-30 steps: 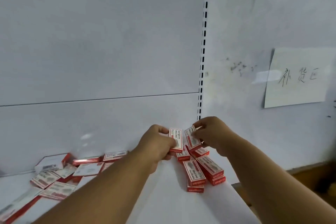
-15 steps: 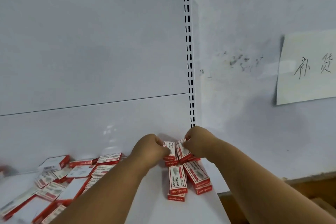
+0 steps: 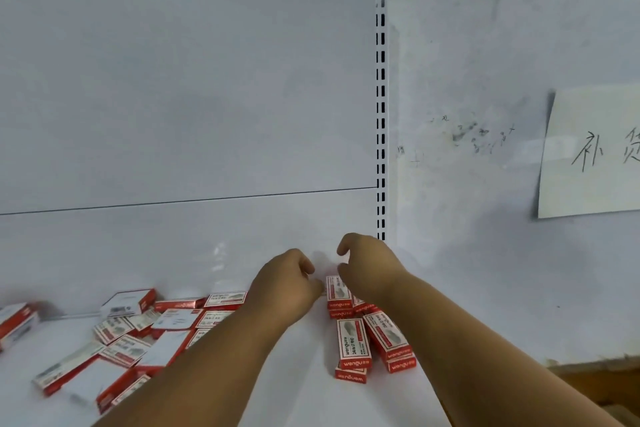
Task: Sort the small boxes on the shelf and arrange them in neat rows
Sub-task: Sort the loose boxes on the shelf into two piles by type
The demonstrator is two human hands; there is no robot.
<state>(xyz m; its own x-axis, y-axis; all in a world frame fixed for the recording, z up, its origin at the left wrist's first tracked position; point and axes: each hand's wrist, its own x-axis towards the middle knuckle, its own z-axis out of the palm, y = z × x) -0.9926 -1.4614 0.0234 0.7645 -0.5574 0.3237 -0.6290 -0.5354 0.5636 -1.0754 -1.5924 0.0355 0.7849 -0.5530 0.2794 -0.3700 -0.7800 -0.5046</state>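
A white shelf (image 3: pixel 287 388) carries small red-and-white boxes in two groups. At the right, near its back corner, stacked boxes (image 3: pixel 353 345) printed "wengu" lie flat in short rows, lengthwise toward the back panel. At the left, a loose heap of boxes (image 3: pixel 131 340) lies jumbled, some overlapping, some face down showing white.

Two bare hands are showing at lower centre of the frame: the left hand (image 3: pixel 289 282) and the right hand (image 3: pixel 369 265). Small red-and-white boxes are lying in two groups on one white shelf (image 3: pixel 294 392). The tidy group (image 3: pixel 367 336) at lower centre right is showing about six boxes, some partly hidden by the right forearm. The loose heap (image 3: pixel 138 333) at lower left is holding roughly fifteen; an exact count is not possible. One paper sign (image 3: pixel 588 152) is hanging at right, beside one slotted upright (image 3: pixel 380 114).
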